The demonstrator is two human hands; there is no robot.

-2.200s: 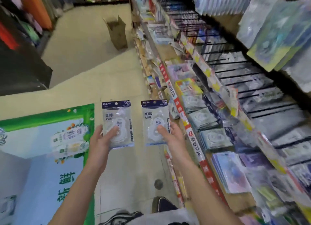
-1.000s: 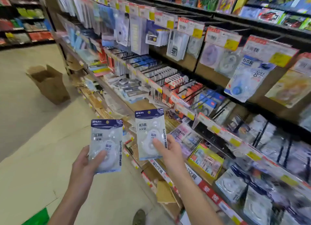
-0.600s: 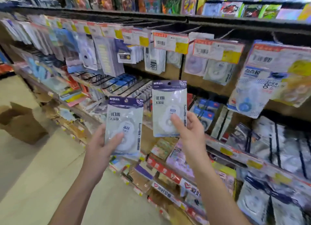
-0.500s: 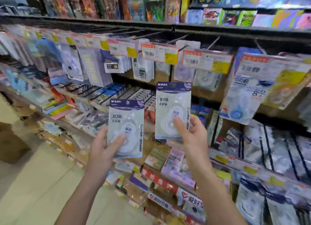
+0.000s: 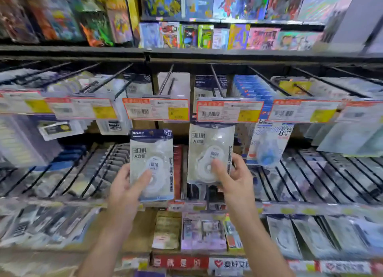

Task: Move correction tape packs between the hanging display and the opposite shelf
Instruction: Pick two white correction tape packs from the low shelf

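the hanging display (image 5: 207,86) fills the view: rows of dark metal hooks running out toward the person, each ending in a price tag (image 5: 229,112), with packs already hung behind the tags and a shelf of bright cards above. lower rows of pegs and flat goods sit below.

the right pack (image 5: 210,152) is raised so its top edge sits just under, perhaps behind, the price tag on the middle hook (image 5: 216,79). the left pack (image 5: 152,164) waits lower and to the left, in front of the lower pegs, touching nothing on the rack.

the right hand (image 5: 234,179) pinches its pack low down, thumb on the front over the round tape wheel, the other digits curled behind. the left hand (image 5: 126,185) grips its pack the same way, thumb across the front.

both packs stand upright, long axis vertical, printed face toward the person, dark header strip uppermost.

to hang the right one well, i would judge it best to keep it square to the hook, lift the header clear of the tag, find the hole by the hook's tip, then slide it straight back. whether the hole has met the hook yet cannot be told; the tag hides it. holding the second pack aside avoids snagging neighbours.
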